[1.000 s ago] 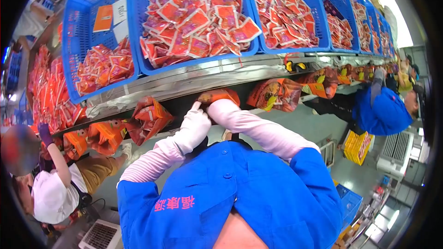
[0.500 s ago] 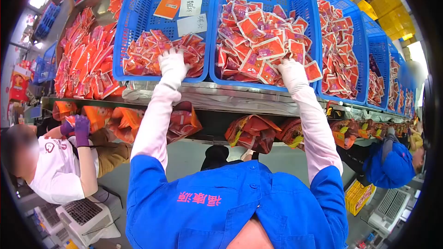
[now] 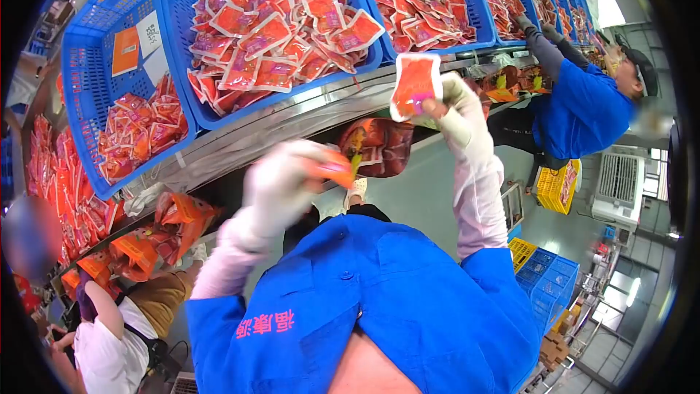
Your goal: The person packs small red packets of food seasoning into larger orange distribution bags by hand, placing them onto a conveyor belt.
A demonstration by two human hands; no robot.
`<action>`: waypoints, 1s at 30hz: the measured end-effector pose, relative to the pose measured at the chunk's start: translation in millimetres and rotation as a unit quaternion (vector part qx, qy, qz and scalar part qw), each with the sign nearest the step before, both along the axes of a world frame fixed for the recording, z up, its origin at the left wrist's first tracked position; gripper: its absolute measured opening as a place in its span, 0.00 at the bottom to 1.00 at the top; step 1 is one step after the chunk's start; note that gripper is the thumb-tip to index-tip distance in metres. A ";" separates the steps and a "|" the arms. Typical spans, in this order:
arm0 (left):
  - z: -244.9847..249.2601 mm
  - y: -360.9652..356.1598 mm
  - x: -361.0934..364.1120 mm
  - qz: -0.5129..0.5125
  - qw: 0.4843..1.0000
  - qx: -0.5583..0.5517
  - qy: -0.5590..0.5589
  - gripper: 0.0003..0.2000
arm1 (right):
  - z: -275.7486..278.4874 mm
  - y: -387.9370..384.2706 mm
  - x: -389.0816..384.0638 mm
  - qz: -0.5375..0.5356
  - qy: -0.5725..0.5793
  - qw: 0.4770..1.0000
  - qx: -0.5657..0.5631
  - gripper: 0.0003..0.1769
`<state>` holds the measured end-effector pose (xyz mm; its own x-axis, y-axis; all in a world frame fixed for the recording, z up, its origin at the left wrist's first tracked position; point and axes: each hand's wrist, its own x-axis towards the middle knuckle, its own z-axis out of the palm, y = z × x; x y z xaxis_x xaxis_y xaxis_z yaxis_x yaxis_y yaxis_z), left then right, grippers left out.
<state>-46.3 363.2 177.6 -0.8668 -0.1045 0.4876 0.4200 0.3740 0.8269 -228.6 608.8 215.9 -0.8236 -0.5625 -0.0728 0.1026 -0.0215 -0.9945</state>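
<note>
Baskets of blue perforated plastic [image 3: 87, 44], heaped with red-and-orange sachets, tilt on a steel shelf [image 3: 292, 124], and an orange-red printed foil bag [image 3: 379, 147] lies just below it. Half a second ago both white-gloved hands were up in those baskets; now they have drawn back and down, so the picking looks done, with one piece in each. The right hand [image 3: 456, 102] pinches a flat red-orange sachet with a white edge [image 3: 415, 86] upright above the bag, while the blurred left hand [image 3: 281, 182] is closed around a small orange packet [image 3: 337, 168] beside it.
</note>
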 end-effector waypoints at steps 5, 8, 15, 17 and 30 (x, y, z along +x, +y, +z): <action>-75.9 92.4 -25.5 -0.055 0.923 -0.359 -0.131 0.18 | -38.8 6.7 21.8 0.165 0.018 0.966 0.200 0.11; -82.0 67.2 1.5 -0.046 0.882 -0.436 -0.175 0.23 | -89.8 2.3 32.2 0.333 0.371 0.802 0.328 0.10; -92.1 31.8 21.3 0.022 0.887 -0.454 -0.083 0.03 | -211.6 -95.7 67.4 0.535 0.397 0.541 0.514 0.14; -87.9 17.1 35.2 0.030 0.877 -0.470 -0.100 0.03 | -221.6 -114.6 73.7 0.498 0.258 0.568 0.602 0.15; -71.7 -79.2 69.6 0.049 0.949 -0.304 -0.074 0.10 | -183.1 -170.8 98.6 0.541 0.258 0.651 0.466 0.13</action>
<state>23.3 284.0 106.0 -0.9314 0.0735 0.3565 0.2545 0.8317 0.4934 -130.0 438.1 32.8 -0.0313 -0.7434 -0.6681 -0.7963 0.4225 -0.4328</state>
